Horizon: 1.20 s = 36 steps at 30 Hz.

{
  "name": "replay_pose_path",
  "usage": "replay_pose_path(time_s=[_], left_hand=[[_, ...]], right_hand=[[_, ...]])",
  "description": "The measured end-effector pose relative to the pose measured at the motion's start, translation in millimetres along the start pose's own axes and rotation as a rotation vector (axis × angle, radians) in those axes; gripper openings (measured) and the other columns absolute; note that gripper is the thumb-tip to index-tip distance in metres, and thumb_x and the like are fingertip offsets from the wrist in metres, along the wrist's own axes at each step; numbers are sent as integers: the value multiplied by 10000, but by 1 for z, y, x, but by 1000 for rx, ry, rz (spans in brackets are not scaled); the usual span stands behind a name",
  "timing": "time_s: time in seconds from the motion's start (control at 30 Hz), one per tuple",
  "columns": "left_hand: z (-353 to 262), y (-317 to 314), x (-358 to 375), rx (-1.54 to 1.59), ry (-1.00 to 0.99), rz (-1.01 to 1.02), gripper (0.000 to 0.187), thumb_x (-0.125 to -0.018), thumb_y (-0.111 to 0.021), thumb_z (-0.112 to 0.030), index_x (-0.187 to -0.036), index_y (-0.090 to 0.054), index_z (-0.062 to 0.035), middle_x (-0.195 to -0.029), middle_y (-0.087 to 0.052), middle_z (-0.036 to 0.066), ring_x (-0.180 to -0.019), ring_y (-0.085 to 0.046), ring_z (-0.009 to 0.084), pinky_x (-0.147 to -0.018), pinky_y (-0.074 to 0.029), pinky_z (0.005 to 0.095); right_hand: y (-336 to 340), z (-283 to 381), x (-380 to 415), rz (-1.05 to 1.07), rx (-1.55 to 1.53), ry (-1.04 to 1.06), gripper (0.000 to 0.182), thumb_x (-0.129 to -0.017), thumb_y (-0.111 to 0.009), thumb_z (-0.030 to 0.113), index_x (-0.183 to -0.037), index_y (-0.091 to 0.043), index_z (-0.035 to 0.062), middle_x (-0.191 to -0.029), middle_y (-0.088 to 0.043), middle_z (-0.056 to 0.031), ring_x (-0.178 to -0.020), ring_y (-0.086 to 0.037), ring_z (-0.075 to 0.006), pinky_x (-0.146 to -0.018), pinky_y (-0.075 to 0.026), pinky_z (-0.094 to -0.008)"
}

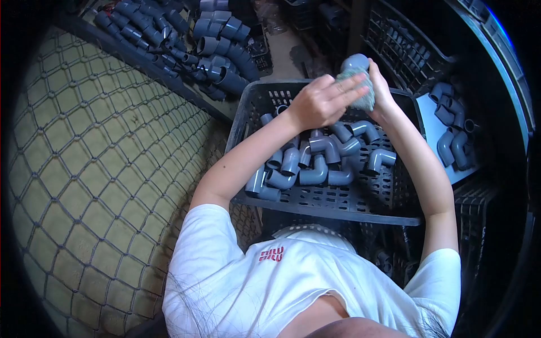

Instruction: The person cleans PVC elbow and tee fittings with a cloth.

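My left hand presses a pale green cloth against a grey pipe elbow, its fingers laid over the cloth. The same elbow is gripped from the right by my right hand, which is partly hidden behind the cloth. Both hands are above the far side of a black plastic crate. Inside that crate lie several loose grey pipe elbows, turned various ways.
A wire mesh fence stands on the left. Beyond it, many grey fittings are heaped. Right of the crate, more elbows rest on a light-coloured surface. Another black crate of fittings sits at the back right.
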State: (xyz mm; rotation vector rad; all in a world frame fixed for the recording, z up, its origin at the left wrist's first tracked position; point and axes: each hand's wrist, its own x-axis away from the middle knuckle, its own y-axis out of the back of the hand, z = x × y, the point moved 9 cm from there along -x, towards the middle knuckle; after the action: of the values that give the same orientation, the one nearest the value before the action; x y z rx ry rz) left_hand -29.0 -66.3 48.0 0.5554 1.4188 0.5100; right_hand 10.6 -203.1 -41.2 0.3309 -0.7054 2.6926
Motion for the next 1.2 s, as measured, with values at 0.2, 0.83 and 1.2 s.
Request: replay_pose_path(time_s=[0.2, 0.83, 1.2], left_hand=[[4, -4, 15, -24, 25, -71, 597, -764, -577, 38, -1359, -539, 38, -1437, -496, 238, -796, -575, 320, -769, -498, 366], [57, -30, 15, 757, 772, 857, 452, -844, -475, -66, -1269, -582, 42, -980, -665, 45, -831, -564, 89, -738, -477, 255], [9, -18, -15, 633, 469, 854, 467, -810, -490, -78, -1255, -604, -2, -1084, -683, 218, -933, -673, 328, -867, -514, 383]], right_hand=[[9, 29, 17, -207, 84, 56, 661, -1030, -289, 580, -1224, -556, 8, -1120, -637, -139, -999, -646, -222, -872, -510, -373], [48, 111, 41, 16, 796, 184, 758, -939, -328, 743, -1056, -658, 71, -932, -701, -118, -721, -658, -147, -632, -540, -277], [378, 184, 52, -882, -76, 423, 348, -1000, -448, 308, -1260, -505, 84, -1195, -560, -150, -1048, -594, -255, -815, -562, -468]])
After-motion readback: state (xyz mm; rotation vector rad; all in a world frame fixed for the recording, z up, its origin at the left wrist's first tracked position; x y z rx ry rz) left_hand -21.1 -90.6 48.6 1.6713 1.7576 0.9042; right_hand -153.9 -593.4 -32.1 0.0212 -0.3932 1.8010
